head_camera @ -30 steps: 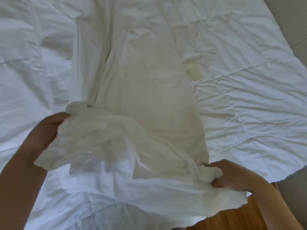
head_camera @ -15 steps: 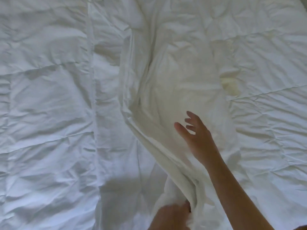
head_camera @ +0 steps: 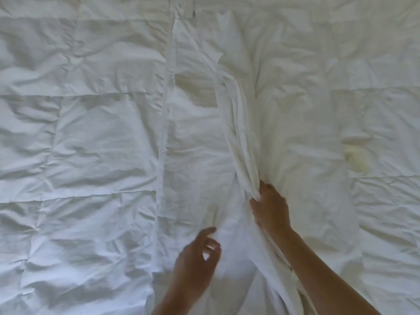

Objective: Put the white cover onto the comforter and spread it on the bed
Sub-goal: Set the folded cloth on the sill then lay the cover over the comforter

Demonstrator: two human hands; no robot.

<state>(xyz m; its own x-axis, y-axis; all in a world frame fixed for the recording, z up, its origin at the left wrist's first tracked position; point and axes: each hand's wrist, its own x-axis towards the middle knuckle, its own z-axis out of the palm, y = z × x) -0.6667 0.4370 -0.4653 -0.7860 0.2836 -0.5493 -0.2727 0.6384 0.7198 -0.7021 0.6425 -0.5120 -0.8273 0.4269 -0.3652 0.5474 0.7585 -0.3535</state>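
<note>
Half a second before, the right hand (head_camera: 270, 208) hovered open; now it gripped a gathered fold of the cover (head_camera: 200, 155) lying on the comforter (head_camera: 79, 133), while the left hand (head_camera: 197, 258) had let go and hung loosely open, so unfolding had barely begun.

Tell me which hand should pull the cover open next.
Probably the right hand: it already grips the bunched fold of the cover. The left hand hovers with loose fingers, holding nothing.

A thin, matt white cloth cover (head_camera: 195, 155) was seen, creased, over a puffy, quilted, wrinkled cloth comforter (head_camera: 79, 133).
</note>
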